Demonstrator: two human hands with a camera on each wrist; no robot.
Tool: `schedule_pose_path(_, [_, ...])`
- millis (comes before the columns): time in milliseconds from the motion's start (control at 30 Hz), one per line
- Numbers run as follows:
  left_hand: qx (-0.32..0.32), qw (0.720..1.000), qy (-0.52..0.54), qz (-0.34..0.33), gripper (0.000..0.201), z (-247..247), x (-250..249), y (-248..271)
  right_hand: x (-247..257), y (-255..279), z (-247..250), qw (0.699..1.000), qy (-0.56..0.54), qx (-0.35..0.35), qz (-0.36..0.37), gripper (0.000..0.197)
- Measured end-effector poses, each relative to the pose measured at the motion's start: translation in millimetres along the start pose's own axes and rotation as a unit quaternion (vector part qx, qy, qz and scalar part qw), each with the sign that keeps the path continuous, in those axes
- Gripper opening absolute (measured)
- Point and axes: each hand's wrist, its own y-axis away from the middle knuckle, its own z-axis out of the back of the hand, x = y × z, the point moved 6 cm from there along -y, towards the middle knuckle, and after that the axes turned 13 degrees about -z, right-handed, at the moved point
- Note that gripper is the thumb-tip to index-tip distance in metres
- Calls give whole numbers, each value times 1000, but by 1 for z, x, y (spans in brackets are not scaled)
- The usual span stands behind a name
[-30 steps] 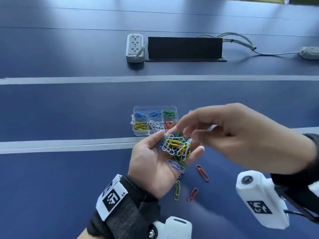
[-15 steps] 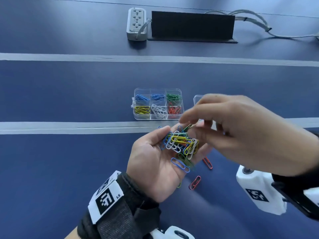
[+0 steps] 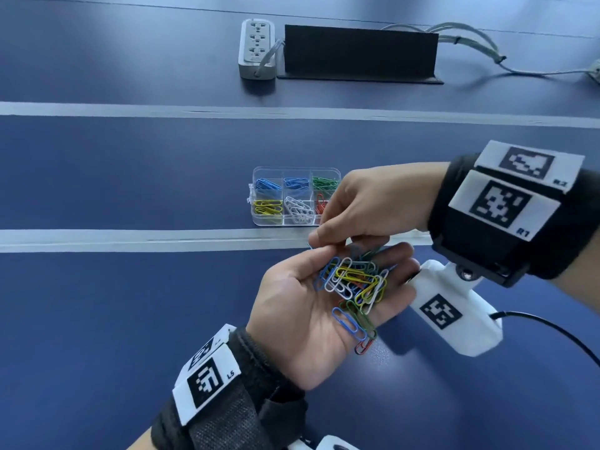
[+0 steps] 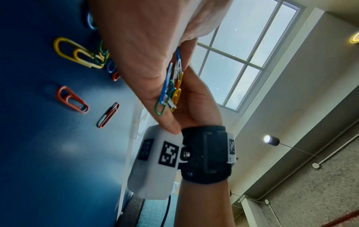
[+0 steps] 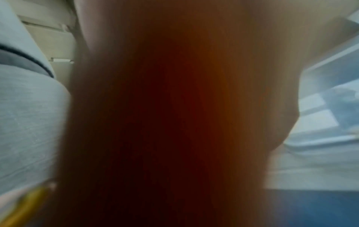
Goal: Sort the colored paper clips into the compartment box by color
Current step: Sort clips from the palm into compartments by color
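Palm up, the left hand [image 3: 311, 306] cups a tangled heap of mixed paper clips [image 3: 354, 284], blue, white, yellow, green and red, its fingers loosely bent around them. Over it the right hand [image 3: 367, 206] reaches down with thumb and forefinger drawn together at the far edge of the heap; whether they actually pinch a clip cannot be told, and the right wrist view is a blur.

Beyond the hands, on the blue table [image 3: 113, 177], sits the clear compartment box [image 3: 259, 219], open, partly hidden by the right hand. Its far row holds blue clips in two cells and green clips [image 3: 323, 182] in the third; its near row holds yellow clips [image 3: 268, 207], white clips [image 3: 298, 211] and red clips [image 3: 319, 206].

In the left wrist view, loose clips [image 4: 71, 99] lie on the table beneath the hands: red, yellow, green, blue.
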Motion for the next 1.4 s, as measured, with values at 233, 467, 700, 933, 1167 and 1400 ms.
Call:
schedule_pose_path(233, [3,1000,-6,-3,48,2,-3,-2,-1,6,17,957,-273,-62,76,11])
schedule_pose_path(467, [-63,994,18,-93,49,15,-25,-8,3,55,8,963,-44,-137,226,11])
schedule_pose_path(700, [-75,993,-30,-85,49,20,-24,-6,12,56,-38,945,177,-151,230,25])
schedule_pose_path(933, [-48,994,53,-78,47,16,-23,-7,16,55,-33,950,105,-150,254,17])
schedule_pose_path(1167, [-40,990,50,-124,49,17,-24,-10,17,56,-7,969,-70,-86,219,8])
schedule_pose_path(1400, [-45,992,24,-115,53,14,-26,-9,1,24,14,913,-397,16,96,23])
